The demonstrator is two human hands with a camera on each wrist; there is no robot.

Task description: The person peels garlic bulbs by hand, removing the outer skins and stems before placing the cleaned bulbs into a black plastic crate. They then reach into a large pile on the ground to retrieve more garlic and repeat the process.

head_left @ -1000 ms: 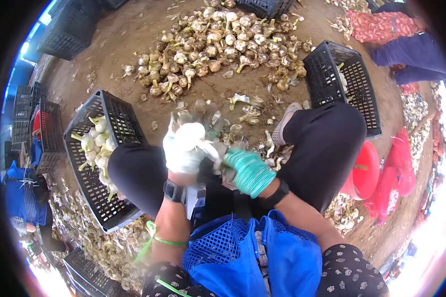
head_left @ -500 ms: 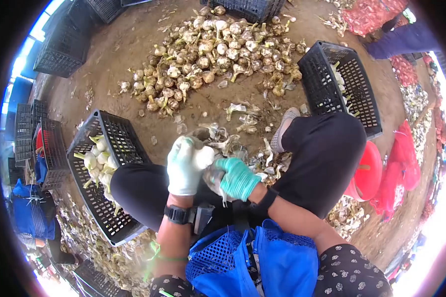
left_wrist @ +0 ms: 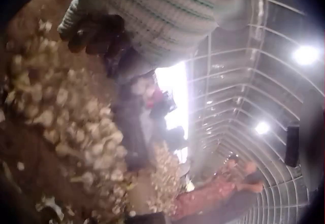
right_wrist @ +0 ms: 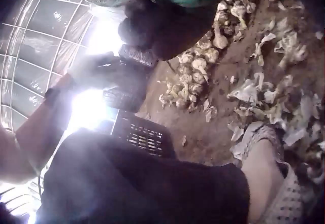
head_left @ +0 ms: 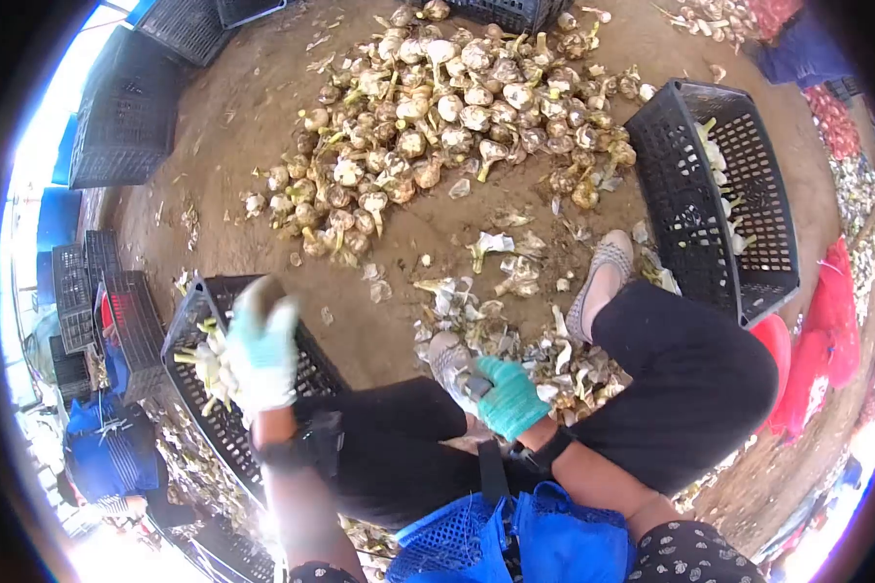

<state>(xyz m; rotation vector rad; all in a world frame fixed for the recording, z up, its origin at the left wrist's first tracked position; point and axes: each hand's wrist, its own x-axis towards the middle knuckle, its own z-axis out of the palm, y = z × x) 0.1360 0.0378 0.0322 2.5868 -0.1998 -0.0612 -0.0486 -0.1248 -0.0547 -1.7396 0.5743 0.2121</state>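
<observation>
My left hand (head_left: 262,355), in a white and mint glove, is blurred over the inner side of the left black crate (head_left: 326,340). Peeled white garlic bulbs (head_left: 207,361) lie in that crate, beside the hand. In the left wrist view the glove (left_wrist: 147,18) has its dark-tipped fingers bent; I cannot tell whether they hold anything. My right hand (head_left: 510,400), in a green glove, is between the knees and grips a small grey tool (head_left: 476,387), mostly hidden by the fingers. In the right wrist view, these fingers (right_wrist: 167,28) are dark and curled.
A heap of untrimmed garlic (head_left: 437,126) covers the ground ahead. Peeled skins (head_left: 496,330) lie around my shoes (head_left: 608,272). Another black crate (head_left: 719,194) with some garlic stands at right, near red mesh sacks (head_left: 822,340). More crates (head_left: 126,107) stand at far left.
My left hand has left the right hand, where it held a white garlic bulb, and moved left to the crate. The right hand stays between the knees with the tool. The view has shifted.
</observation>
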